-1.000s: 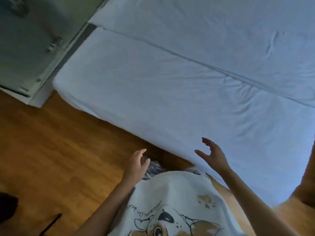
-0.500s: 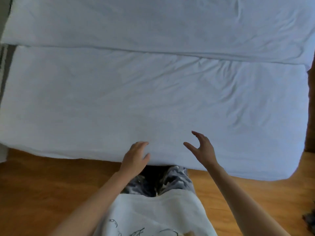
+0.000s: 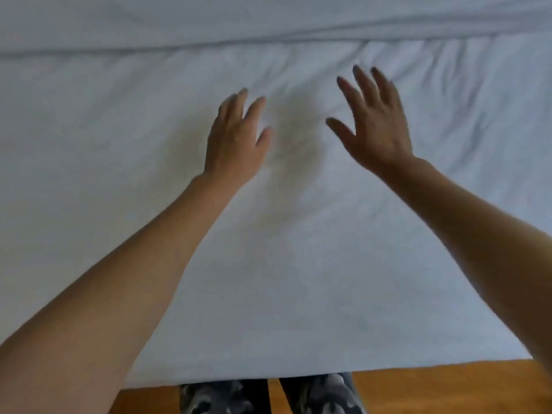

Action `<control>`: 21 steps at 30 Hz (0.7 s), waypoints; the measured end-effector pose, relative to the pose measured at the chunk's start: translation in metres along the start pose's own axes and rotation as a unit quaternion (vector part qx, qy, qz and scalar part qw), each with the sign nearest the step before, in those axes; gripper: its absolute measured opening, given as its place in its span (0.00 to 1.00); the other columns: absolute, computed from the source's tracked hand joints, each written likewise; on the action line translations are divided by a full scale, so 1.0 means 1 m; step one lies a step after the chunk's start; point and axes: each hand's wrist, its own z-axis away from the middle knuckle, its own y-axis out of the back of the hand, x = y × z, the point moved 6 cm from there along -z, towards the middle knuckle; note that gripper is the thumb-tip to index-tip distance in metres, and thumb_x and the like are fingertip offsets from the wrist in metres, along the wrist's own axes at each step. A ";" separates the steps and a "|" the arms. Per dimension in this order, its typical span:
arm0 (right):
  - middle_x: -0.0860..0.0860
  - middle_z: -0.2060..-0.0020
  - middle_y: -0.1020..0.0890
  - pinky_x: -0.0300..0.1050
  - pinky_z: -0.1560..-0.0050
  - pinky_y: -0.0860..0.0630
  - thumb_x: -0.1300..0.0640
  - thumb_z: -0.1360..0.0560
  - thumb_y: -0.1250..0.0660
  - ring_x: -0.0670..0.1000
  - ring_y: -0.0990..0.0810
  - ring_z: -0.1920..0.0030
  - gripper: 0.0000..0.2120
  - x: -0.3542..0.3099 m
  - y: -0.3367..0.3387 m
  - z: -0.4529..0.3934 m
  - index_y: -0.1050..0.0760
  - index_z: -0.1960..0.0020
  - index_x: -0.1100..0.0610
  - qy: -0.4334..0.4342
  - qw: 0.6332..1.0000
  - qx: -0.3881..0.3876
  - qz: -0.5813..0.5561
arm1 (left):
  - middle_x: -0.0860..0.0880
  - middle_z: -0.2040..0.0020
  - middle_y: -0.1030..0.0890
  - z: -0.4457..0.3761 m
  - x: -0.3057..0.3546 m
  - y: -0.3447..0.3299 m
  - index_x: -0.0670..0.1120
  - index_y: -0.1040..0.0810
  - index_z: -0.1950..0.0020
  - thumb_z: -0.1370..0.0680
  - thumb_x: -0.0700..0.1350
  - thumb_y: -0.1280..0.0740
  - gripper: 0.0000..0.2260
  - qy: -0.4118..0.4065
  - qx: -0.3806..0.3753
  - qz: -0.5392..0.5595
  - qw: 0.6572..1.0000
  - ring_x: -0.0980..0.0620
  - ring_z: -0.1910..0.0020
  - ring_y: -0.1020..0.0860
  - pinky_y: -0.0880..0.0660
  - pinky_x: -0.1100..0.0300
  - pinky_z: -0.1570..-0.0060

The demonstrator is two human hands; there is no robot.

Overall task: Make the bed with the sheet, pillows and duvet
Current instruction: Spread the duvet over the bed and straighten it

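Floor: warm orange-brown wooden floor (image 3: 433, 386), visible as a strip along the bottom edge, nearest the camera.
Legs: grey-and-black camouflage-patterned trousers (image 3: 322, 395), standing on the floor directly against the near edge of the bed.
Bed edge: near side of the pale white fabric-covered bed (image 3: 268, 339), running left to right just above the trousers and the floor strip.
Sheet: plain white fabric sheet (image 3: 104, 174), spread flat over the bed and filling most of the view; mostly smooth near the edge, with shallow creases fanning out farther up and toward the right.
Forearms: bare, entering from the lower left and lower right corners and reaching forward over the sheet.
Left hands entry: left hand (image 3: 234, 141), back facing up, fingers extended and held close together, thumb out to the side; unclenched and gripping nothing.
Right hands entry: right hand (image 3: 376, 127), back facing up, fingers spread apart, thumb angled toward the left hand; unclenched and gripping nothing.
Contact: cannot tell whether either palm presses the sheet or hovers just above it; soft shadow on the fabric between the two hands.
Hand spacing: near each other, not touching, right hand slightly farther up than left.
Far fold: long horizontal seam or ridge (image 3: 209, 46) in the white fabric beyond the fingertips, crossing the full width; more white bedding beyond it.
Sharpness: slight motion blur on fingertips.
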 end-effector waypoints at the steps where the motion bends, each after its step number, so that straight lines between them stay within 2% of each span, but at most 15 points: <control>1: 0.58 0.24 0.40 0.60 0.26 0.47 0.39 0.21 0.45 0.63 0.45 0.24 0.31 0.008 -0.005 -0.032 0.41 0.24 0.54 -0.004 1.000 0.002 0.023 | 0.40 0.23 0.40 -0.027 0.002 -0.005 0.44 0.36 0.24 0.19 0.48 0.41 0.23 -0.017 0.004 -0.010 1.000 0.40 0.25 0.42 0.42 0.48 0.28; 4: 0.55 0.25 0.38 0.60 0.27 0.45 0.38 0.23 0.46 0.62 0.43 0.26 0.31 0.036 -0.028 -0.107 0.40 0.25 0.50 -0.076 0.996 0.000 0.046 | 0.42 0.22 0.42 -0.093 0.006 -0.033 0.47 0.38 0.23 0.19 0.50 0.43 0.24 -0.061 0.005 -0.027 0.998 0.42 0.23 0.44 0.45 0.49 0.26; 6: 0.54 0.25 0.38 0.63 0.29 0.45 0.38 0.25 0.47 0.62 0.42 0.26 0.31 0.051 -0.052 -0.117 0.40 0.25 0.49 -0.164 0.986 -0.014 0.042 | 0.44 0.21 0.43 -0.112 0.000 -0.055 0.49 0.37 0.23 0.19 0.54 0.44 0.24 -0.064 -0.011 -0.030 0.997 0.44 0.23 0.45 0.47 0.52 0.26; 8: 0.54 0.23 0.44 0.64 0.27 0.51 0.38 0.23 0.51 0.62 0.48 0.24 0.33 0.057 -0.081 -0.097 0.46 0.22 0.50 -0.219 0.974 -0.020 0.052 | 0.46 0.20 0.45 -0.104 -0.010 -0.082 0.53 0.39 0.23 0.20 0.58 0.46 0.26 -0.059 -0.022 -0.056 0.996 0.45 0.22 0.47 0.52 0.51 0.25; 10: 0.56 0.22 0.50 0.64 0.26 0.56 0.37 0.22 0.55 0.63 0.54 0.23 0.33 0.059 -0.099 -0.059 0.51 0.21 0.52 -0.246 0.968 -0.009 0.051 | 0.45 0.21 0.45 -0.067 -0.003 -0.104 0.55 0.39 0.23 0.22 0.61 0.46 0.27 -0.105 -0.015 -0.081 0.991 0.42 0.22 0.47 0.54 0.45 0.25; 13: 0.56 0.22 0.50 0.65 0.26 0.57 0.37 0.21 0.55 0.63 0.54 0.23 0.33 0.064 -0.107 0.007 0.51 0.21 0.51 -0.278 0.960 -0.003 0.028 | 0.42 0.22 0.40 0.010 0.028 -0.127 0.54 0.34 0.25 0.22 0.62 0.42 0.27 -0.253 -0.033 -0.078 0.964 0.40 0.23 0.42 0.50 0.42 0.26; 15: 0.57 0.22 0.50 0.64 0.26 0.56 0.38 0.22 0.55 0.63 0.54 0.23 0.33 0.063 -0.111 0.065 0.51 0.21 0.52 -0.325 0.946 -0.015 0.011 | 0.42 0.23 0.38 0.062 0.046 -0.141 0.54 0.32 0.26 0.22 0.61 0.40 0.26 -0.329 -0.076 -0.070 0.939 0.40 0.24 0.41 0.48 0.43 0.25; 19: 0.60 0.23 0.48 0.66 0.27 0.52 0.42 0.21 0.54 0.63 0.52 0.23 0.32 0.041 -0.123 0.198 0.49 0.22 0.56 -0.436 0.899 -0.041 -0.010 | 0.45 0.22 0.40 0.151 0.068 -0.172 0.58 0.33 0.26 0.21 0.60 0.42 0.23 -0.418 -0.170 -0.090 0.888 0.44 0.23 0.42 0.49 0.46 0.25; 21: 0.60 0.23 0.48 0.66 0.27 0.52 0.43 0.21 0.55 0.62 0.52 0.23 0.32 0.032 -0.131 0.234 0.50 0.22 0.57 -0.468 0.883 -0.045 -0.013 | 0.47 0.22 0.39 0.180 0.075 -0.183 0.59 0.32 0.27 0.20 0.60 0.43 0.22 -0.455 -0.200 -0.093 0.863 0.44 0.23 0.42 0.50 0.46 0.25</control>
